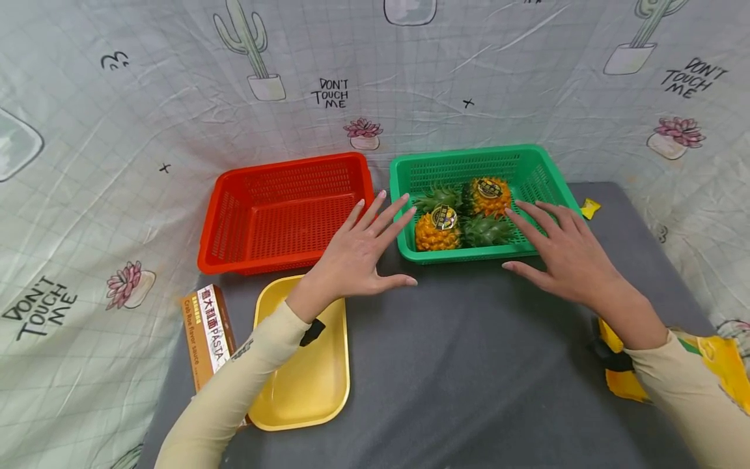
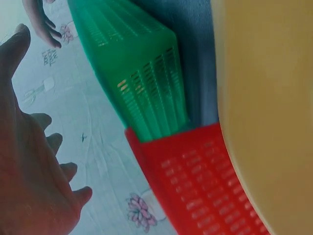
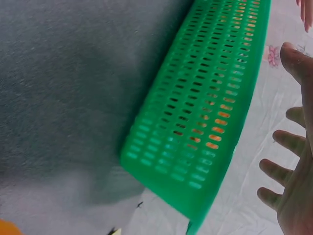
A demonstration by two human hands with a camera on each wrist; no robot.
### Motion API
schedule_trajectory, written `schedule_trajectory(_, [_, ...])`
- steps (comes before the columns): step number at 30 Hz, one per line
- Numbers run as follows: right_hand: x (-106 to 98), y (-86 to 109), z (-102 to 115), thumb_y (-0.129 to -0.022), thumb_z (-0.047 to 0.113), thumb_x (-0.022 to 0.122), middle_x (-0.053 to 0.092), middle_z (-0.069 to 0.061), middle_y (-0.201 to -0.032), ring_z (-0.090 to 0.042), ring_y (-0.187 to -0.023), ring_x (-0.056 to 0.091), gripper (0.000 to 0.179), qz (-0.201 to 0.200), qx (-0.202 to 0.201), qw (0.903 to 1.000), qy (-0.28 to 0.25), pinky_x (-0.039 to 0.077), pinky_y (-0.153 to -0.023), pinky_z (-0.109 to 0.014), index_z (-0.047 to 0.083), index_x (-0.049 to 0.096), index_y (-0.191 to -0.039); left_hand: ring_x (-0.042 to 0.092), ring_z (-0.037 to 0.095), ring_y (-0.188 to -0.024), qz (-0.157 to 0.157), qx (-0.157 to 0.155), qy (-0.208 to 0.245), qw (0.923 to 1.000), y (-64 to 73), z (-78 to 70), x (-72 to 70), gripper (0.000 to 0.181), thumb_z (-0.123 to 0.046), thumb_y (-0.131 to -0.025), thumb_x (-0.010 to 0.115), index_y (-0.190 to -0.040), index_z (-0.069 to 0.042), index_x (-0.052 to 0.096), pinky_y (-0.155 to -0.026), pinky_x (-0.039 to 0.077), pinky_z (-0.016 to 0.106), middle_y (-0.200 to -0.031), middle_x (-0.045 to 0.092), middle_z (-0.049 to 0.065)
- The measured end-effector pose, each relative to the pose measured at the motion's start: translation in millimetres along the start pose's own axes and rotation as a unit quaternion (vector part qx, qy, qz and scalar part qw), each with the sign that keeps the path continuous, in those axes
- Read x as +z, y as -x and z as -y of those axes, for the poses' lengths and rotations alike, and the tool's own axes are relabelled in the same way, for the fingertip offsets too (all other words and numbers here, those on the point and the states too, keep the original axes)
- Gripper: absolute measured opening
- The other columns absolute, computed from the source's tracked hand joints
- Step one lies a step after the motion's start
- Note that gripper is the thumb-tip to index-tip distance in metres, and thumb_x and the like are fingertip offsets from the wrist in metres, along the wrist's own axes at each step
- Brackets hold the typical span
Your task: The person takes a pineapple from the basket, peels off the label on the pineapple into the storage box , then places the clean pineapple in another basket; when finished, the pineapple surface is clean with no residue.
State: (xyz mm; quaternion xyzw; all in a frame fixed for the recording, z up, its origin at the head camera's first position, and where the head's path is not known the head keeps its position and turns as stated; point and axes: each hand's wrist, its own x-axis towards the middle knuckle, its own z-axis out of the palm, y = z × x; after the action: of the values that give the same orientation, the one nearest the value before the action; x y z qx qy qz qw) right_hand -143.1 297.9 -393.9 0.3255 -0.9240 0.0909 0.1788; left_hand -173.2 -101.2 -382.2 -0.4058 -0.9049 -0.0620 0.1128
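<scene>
Two orange pineapples with green crowns lie in the green basket (image 1: 480, 253). The front-left pineapple (image 1: 433, 236) and the back-right pineapple (image 1: 495, 203) each carry a dark round label. My left hand (image 1: 357, 255), fingers spread, hovers between the red basket (image 1: 234, 266) and the green one and holds nothing. Its forearm passes over a yellow tray (image 1: 316, 397). On the other side, my right hand (image 1: 565, 257) is held above the green basket's front-right corner, fingers spread, also with nothing in it. In the right wrist view the fingers (image 3: 288, 142) are apart from the basket wall.
A pasta box (image 1: 205, 326) lies left of the yellow tray, partly under my left sleeve. Yellow packaging (image 1: 723, 361) lies at the right, partly hidden by my right forearm. A small yellow wrapper (image 1: 590, 208) sits right of the green basket. Printed cloth hangs around the grey table (image 1: 457, 378).
</scene>
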Motion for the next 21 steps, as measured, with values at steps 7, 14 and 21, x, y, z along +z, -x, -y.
schedule_trajectory(7, [4, 8.3, -7, -0.101, 0.076, 0.045, 0.038, -0.019, -0.163, -0.052, -0.141, 0.037, 0.089, 0.004, 0.008, 0.9999, -0.005, 0.028, -0.111, -0.071, 0.013, 0.042, -0.163, -0.011, 0.023, -0.160, 0.011, 0.017, 0.015, 0.9997, -16.8, -8.5, 14.0, 0.114, -0.088, -0.088, 0.051, -0.172, -0.023, 0.011, -0.125, 0.000, 0.052, -0.177, 0.001, -0.002])
schedule_trajectory(14, [10, 14.0, -13, -0.095, 0.048, 0.076, 0.043, -0.021, -0.158, -0.052, -0.137, 0.040, 0.084, 0.025, 0.029, 0.9992, -0.010, 0.029, -0.111, -0.070, 0.014, 0.041, -0.164, -0.007, 0.023, -0.160, 0.015, 0.029, 0.022, 0.9992, -42.1, -14.9, 27.0, 0.111, -0.088, -0.089, 0.049, -0.172, -0.026, 0.009, -0.125, 0.012, 0.055, -0.177, 0.007, -0.001])
schedule_trajectory(21, [21, 16.5, -16, -0.091, 0.042, 0.081, 0.045, -0.021, -0.155, -0.052, -0.132, 0.046, 0.082, 0.033, 0.037, 0.9986, -0.018, 0.033, -0.107, -0.071, 0.011, 0.047, -0.159, -0.007, 0.022, -0.160, 0.056, 0.003, 0.044, 0.9975, -58.4, -17.4, 35.6, 0.106, -0.088, -0.091, 0.044, -0.171, -0.032, 0.004, -0.126, 0.005, 0.047, -0.176, 0.008, -0.004])
